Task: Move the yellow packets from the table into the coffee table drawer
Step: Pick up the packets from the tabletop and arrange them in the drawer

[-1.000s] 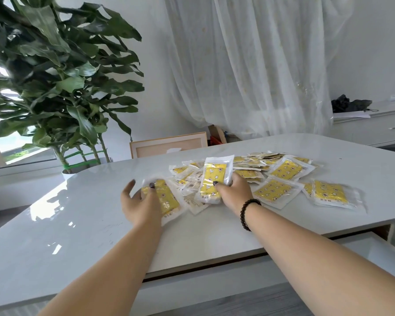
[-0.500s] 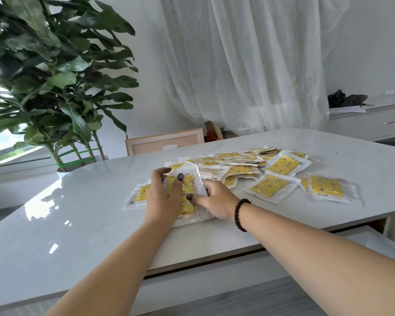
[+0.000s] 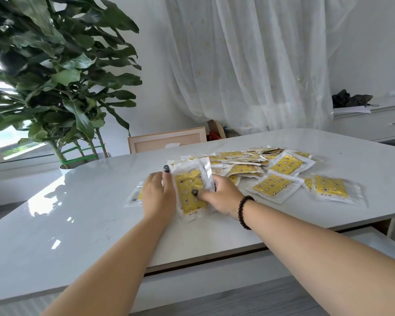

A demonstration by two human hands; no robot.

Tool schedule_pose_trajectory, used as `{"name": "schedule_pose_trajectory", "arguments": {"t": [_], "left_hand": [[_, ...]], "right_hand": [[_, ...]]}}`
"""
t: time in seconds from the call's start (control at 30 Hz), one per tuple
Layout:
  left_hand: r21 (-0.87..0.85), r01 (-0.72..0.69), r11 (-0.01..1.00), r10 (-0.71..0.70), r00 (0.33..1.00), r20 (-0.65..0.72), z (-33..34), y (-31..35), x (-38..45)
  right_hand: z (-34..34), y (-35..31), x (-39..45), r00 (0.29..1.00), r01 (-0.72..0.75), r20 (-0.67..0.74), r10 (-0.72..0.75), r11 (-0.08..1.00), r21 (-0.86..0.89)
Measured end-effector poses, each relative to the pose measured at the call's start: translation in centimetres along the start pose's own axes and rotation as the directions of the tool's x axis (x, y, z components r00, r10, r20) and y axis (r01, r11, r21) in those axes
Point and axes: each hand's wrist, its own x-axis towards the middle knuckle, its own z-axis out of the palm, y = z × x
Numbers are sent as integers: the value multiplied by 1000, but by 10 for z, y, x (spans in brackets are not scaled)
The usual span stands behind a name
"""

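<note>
Several yellow packets in clear wrappers lie spread over the white table (image 3: 55,236). A small stack of yellow packets (image 3: 189,192) stands tilted between my two hands at the pile's left end. My right hand (image 3: 221,197), with a black bead bracelet at the wrist, grips the stack, thumb on its front. My left hand (image 3: 159,195) presses against the stack's left side, fingers along its edge. The loose pile (image 3: 281,165) stretches right, ending with one packet (image 3: 333,189). Another packet (image 3: 136,197) lies partly under my left hand. An open drawer (image 3: 374,238) shows below the table's right front edge.
A large potted plant (image 3: 55,76) stands beyond the table's left side. A wooden frame (image 3: 167,139) leans behind the table. Sheer curtains (image 3: 249,65) hang at the back. A white cabinet (image 3: 374,124) with a dark item on top is at far right.
My hands came together: the left hand moved right off a flat packet, and both now hold a gathered stack lifted upright at the pile's left end.
</note>
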Motion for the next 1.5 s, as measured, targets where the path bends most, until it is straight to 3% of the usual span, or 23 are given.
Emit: {"name": "schedule_pose_trajectory", "arguments": {"t": [0.07, 0.13, 0.2, 0.27, 0.4, 0.47, 0.57, 0.7, 0.87, 1.0, 1.1, 1.2, 1.27, 1.33, 1.5], "left_hand": [[110, 118, 987, -111, 991, -76, -6, -12, 12], [352, 243, 904, -277, 959, 50, -13, -30, 24], [601, 208, 772, -401, 893, 205, -16, -39, 28], [689, 117, 715, -354, 911, 212, -17, -37, 24], [810, -47, 585, -110, 984, 137, -26, -24, 17], [754, 0, 657, -118, 988, 104, -28, -25, 16], [641, 205, 739, -329, 941, 78, -32, -27, 18], [454, 356, 817, -499, 832, 245, -41, -11, 30], [330, 449, 830, -557, 696, 454, -47, 3, 31], [132, 488, 863, -483, 716, 504, -43, 1, 21], [-217, 602, 769, -444, 746, 496, -41, -11, 17], [-566, 680, 466, -387, 732, 561, -45, -21, 21], [-652, 682, 330, -297, 731, 615, -44, -22, 18], [-669, 678, 305, -227, 734, 640, -40, -18, 13], [-604, 702, 378, -144, 689, 710, -18, 4, -5]], "right_hand": [[-5, 1, 1, 993, -29, -114, 34, 999, 43], [-9, 2, 1, 976, -56, -200, 84, 988, 142], [-12, 4, 2, 957, -86, -257, 139, 975, 207], [-11, 5, 5, 944, -103, -283, 171, 966, 239], [-7, 5, 7, 918, -125, -322, 232, 939, 320], [-7, 4, 8, 908, -135, -333, 253, 931, 338], [-7, 4, 10, 897, -148, -346, 275, 925, 351], [-4, 3, 12, 893, -171, -351, 282, 934, 315], [-1, -1, 12, 892, -166, -353, 284, 930, 328], [0, 0, 12, 885, -149, -362, 291, 916, 373], [-2, -1, 11, 879, -141, -378, 291, 916, 377], [-3, 0, 12, 883, -136, -388, 265, 935, 329], [-3, 0, 11, 908, -111, -362, 211, 954, 278], [-2, -2, 9, 947, -84, -287, 144, 974, 211], [12, -6, 6, 998, -10, -64, 12, 999, 37]]}}
